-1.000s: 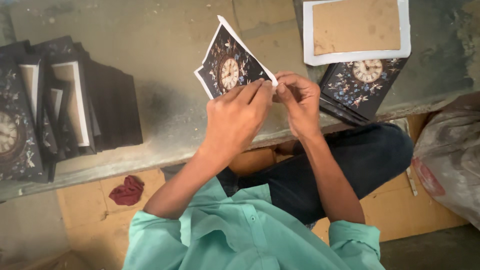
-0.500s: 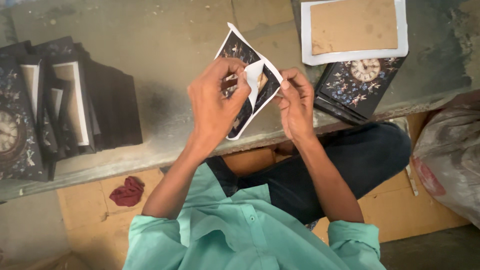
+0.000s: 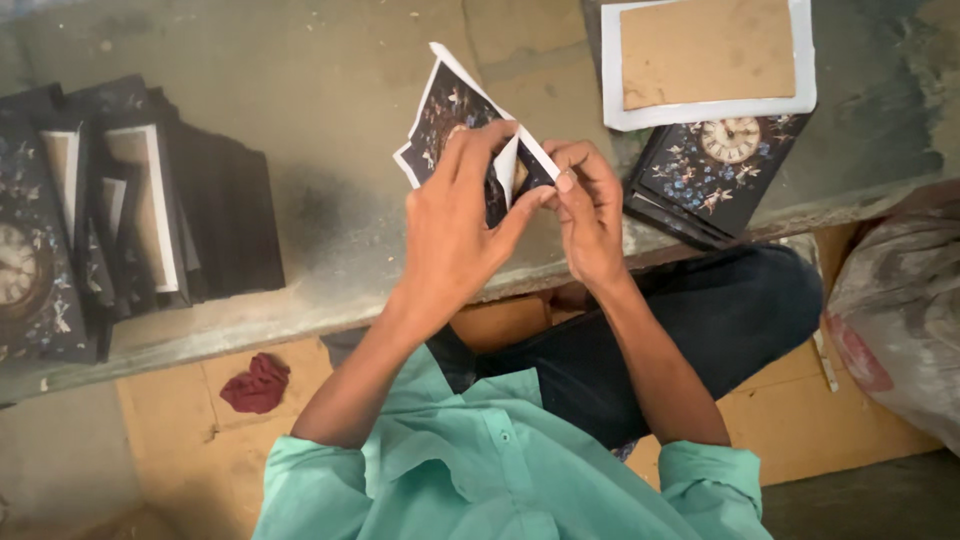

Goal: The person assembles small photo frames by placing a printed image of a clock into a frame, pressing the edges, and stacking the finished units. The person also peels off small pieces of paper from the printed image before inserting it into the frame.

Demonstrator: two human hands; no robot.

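Note:
A dark printed sheet with a clock face and flower pattern is held up over the grey workbench. My left hand covers its lower half, thumb and fingers pinching it. My right hand pinches a white flap peeled back from the sheet's near corner. Both hands meet at that corner.
A stack of matching dark clock prints lies at the right under a brown board with a white border. Folded dark covers are piled at the left. A red rag and a grey sack lie on the floor.
The white flap at the sheet's corner has been peeled and folded back. My left hand has slid down over the sheet's face and the sheet has shifted slightly.

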